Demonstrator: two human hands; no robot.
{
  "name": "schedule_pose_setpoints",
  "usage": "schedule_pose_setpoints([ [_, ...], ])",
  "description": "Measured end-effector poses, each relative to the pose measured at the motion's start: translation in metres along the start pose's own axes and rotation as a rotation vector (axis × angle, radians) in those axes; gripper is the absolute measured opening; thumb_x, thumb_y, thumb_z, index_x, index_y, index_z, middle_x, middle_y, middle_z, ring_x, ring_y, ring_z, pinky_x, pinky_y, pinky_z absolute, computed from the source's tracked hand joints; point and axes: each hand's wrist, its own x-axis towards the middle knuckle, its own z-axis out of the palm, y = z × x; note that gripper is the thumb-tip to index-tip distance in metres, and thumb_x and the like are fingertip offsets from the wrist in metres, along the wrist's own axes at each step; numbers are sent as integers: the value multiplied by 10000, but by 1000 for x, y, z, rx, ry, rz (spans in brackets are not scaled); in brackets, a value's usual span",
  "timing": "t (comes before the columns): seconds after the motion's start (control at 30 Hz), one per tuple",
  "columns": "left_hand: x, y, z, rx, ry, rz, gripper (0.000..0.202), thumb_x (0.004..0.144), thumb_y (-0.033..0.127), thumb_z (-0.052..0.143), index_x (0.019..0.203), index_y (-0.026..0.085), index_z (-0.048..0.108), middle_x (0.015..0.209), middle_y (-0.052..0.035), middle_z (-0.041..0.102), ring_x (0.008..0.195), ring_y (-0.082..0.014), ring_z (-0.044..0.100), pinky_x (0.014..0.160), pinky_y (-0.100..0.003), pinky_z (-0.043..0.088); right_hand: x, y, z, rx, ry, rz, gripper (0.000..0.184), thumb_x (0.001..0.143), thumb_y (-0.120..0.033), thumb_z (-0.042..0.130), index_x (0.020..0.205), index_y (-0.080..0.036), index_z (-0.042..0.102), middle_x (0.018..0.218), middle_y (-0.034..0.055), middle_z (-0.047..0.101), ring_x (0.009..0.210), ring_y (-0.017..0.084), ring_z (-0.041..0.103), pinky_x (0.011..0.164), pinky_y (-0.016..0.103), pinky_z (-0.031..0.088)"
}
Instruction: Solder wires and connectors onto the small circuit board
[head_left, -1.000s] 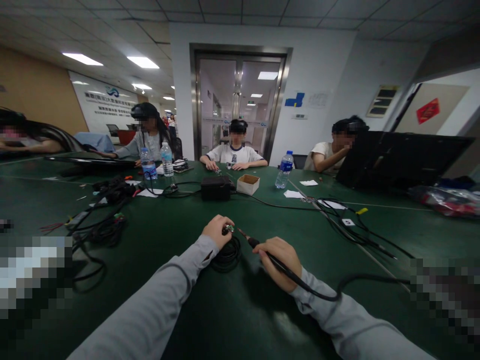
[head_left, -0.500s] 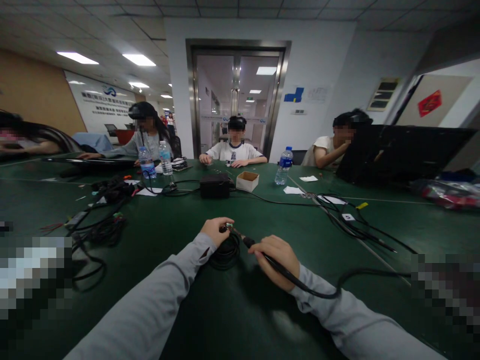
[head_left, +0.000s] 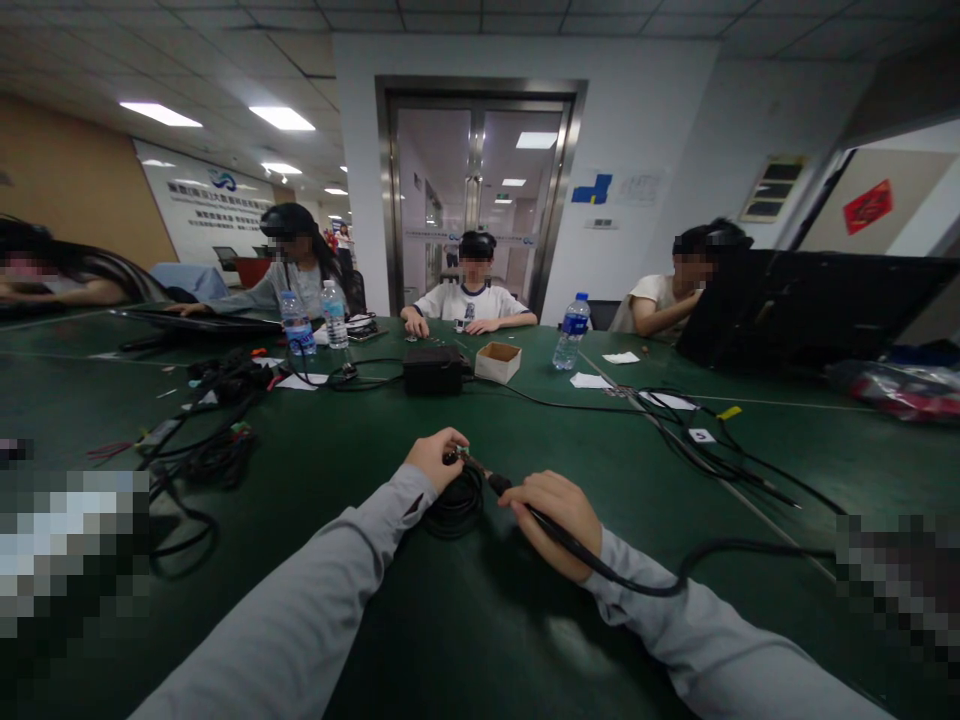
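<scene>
My left hand [head_left: 439, 460] pinches a small connector [head_left: 463, 452] with a bit of green on it, between thumb and fingers. Below it a coiled black cable [head_left: 454, 508] rests on the green table; whether it joins the connector is hard to see. My right hand [head_left: 559, 520] is closed around a soldering iron [head_left: 498, 484], held like a pen. Its thin metal tip points left and reaches the connector, though actual contact is too small to make out. The iron's thick black cord runs back over my right wrist.
A black box [head_left: 433, 371] and an open white carton [head_left: 498, 363] stand ahead. Tangled cables [head_left: 217, 455] lie to the left, more black cables [head_left: 697, 450] to the right. Bottles [head_left: 572, 332], a monitor [head_left: 814, 305] and several people are around the table.
The iron's tip has come slightly closer to the connector in my left hand. Both grips stay the same, and the whole view has shifted a little.
</scene>
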Motion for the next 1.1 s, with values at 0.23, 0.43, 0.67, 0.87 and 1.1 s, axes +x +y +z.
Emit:
schedule_pose_setpoints([
  [0.23, 0, 3, -1, 6, 2, -11, 241, 671, 58, 598, 870, 188, 637, 858, -10, 731, 826, -145, 709, 819, -254, 563, 1, -1, -3, 1, -1, 0, 231, 956, -185, 417, 897, -197, 641, 692, 14, 624, 630, 137, 565, 642, 279, 376],
  [0.43, 0, 6, -1, 16, -7, -32, 245, 670, 47, 587, 868, 182, 636, 864, -17, 734, 840, -153, 708, 823, -266, 563, 1, -2, -4, -3, 23, -12, 228, 952, -172, 421, 877, -192, 636, 665, 6, 619, 607, 131, 558, 638, 277, 372],
  [0.67, -1, 4, -1, 25, 3, -22, 241, 675, 56, 595, 869, 194, 634, 865, -8, 735, 843, -144, 707, 834, -259, 558, 1, -2, -2, -4, 17, -3, 238, 954, -182, 418, 862, -198, 636, 676, 10, 628, 619, 133, 572, 648, 279, 382],
  [0.87, 0, 3, -1, 18, -5, -26, 232, 688, 66, 595, 878, 193, 637, 869, -17, 732, 852, -147, 704, 850, -271, 556, 3, -5, -5, 8, 35, -9, 236, 950, -181, 422, 845, -198, 632, 654, 7, 619, 601, 135, 569, 635, 279, 396],
  [1.1, 0, -1, 0, 10, 8, -22, 248, 673, 61, 607, 881, 190, 645, 863, -12, 729, 841, -146, 699, 849, -272, 555, 2, -5, -3, 19, 35, -16, 239, 950, -183, 423, 835, -203, 632, 657, 7, 634, 604, 135, 579, 644, 284, 403],
])
